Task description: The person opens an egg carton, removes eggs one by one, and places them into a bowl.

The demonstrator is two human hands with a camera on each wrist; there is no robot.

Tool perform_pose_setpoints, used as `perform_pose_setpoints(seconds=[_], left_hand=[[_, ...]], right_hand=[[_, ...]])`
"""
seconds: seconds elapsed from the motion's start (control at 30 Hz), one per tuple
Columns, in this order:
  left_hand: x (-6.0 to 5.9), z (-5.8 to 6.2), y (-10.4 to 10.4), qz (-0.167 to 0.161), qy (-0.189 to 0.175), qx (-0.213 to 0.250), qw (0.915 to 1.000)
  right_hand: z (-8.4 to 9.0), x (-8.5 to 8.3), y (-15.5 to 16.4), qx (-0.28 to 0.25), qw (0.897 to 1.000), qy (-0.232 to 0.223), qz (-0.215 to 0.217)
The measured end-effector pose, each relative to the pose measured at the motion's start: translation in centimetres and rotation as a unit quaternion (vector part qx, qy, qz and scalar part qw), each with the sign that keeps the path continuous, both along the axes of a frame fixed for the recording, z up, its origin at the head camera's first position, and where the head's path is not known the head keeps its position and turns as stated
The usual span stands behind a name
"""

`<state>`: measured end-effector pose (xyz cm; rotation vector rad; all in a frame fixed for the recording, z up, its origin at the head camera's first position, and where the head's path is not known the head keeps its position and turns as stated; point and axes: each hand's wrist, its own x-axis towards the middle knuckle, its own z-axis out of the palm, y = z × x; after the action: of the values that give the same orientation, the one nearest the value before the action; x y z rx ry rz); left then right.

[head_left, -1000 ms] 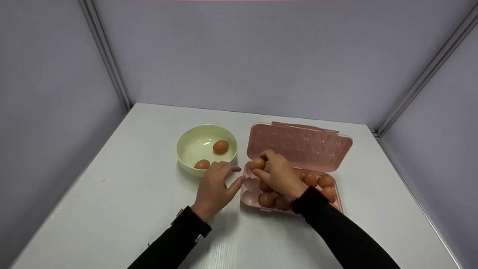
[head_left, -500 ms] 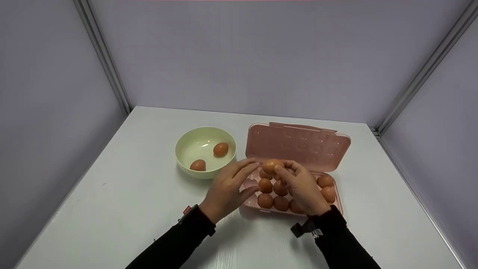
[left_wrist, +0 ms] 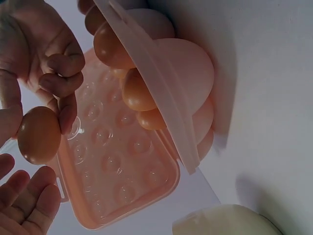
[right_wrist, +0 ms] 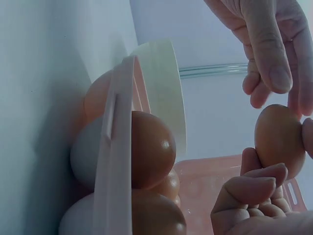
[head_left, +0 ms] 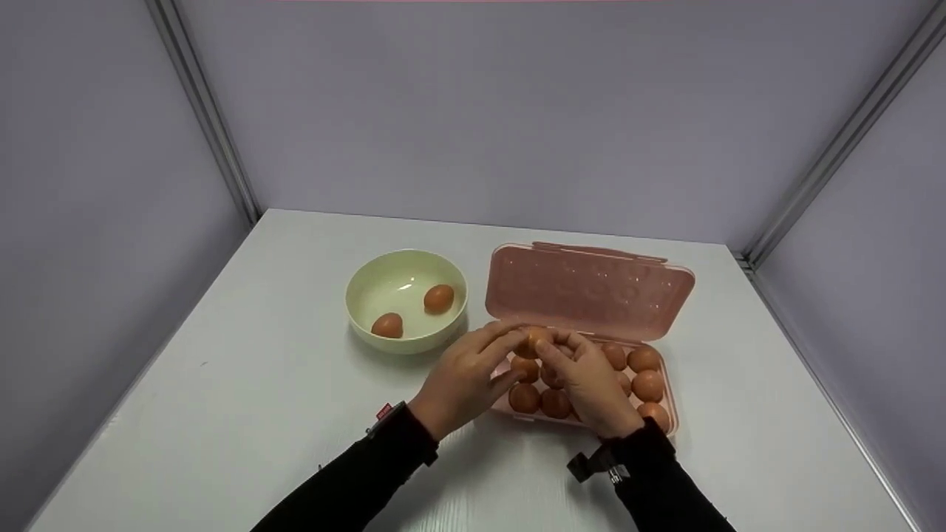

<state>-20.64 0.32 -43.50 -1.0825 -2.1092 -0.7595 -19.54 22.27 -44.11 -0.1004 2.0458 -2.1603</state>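
A brown egg (head_left: pixel 533 338) hangs over the left end of an open pink egg carton (head_left: pixel 664 384). My right hand (head_left: pixel 553 344) pinches it between thumb and fingertips. In the left wrist view the egg (left_wrist: pixel 39 134) sits in the right hand's (left_wrist: pixel 49 63) fingertips, with the straight fingers of my left hand (left_wrist: pixel 24 200) just under it. My left hand (head_left: pixel 506 355) reaches in from the left, its fingers at the egg's side. Seen from the right wrist, my right hand (right_wrist: pixel 249 196) cradles the egg (right_wrist: pixel 279 142) while the left hand (right_wrist: pixel 269 54) comes down from above.
Several brown eggs (head_left: pixel 647 384) fill the carton's tray, and its lid (head_left: pixel 591 288) lies open toward the back. A pale green bowl (head_left: pixel 355 310) to the left holds two eggs (head_left: pixel 439 298). White table (head_left: pixel 259 399), grey walls on three sides.
The right hand lifted an egg out of the carton's left end and turned palm up. The left hand left the table by the bowl and moved right to meet the egg.
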Motion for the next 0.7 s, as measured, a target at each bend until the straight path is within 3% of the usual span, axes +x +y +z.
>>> perform_pose_setpoints(seconds=[0.4,0.7], left_hand=[[-0.02,-0.21,0.15,-0.009,-0.008,0.001,0.9999],[0.04,-0.48,0.17,-0.001,-0.02,-0.001,0.9998]], right_hand=[[-0.07,0.38,-0.65,-0.002,1.0,-0.006,0.022],[-0.18,0.48,-1.03,0.026,0.999,-0.02,0.023]])
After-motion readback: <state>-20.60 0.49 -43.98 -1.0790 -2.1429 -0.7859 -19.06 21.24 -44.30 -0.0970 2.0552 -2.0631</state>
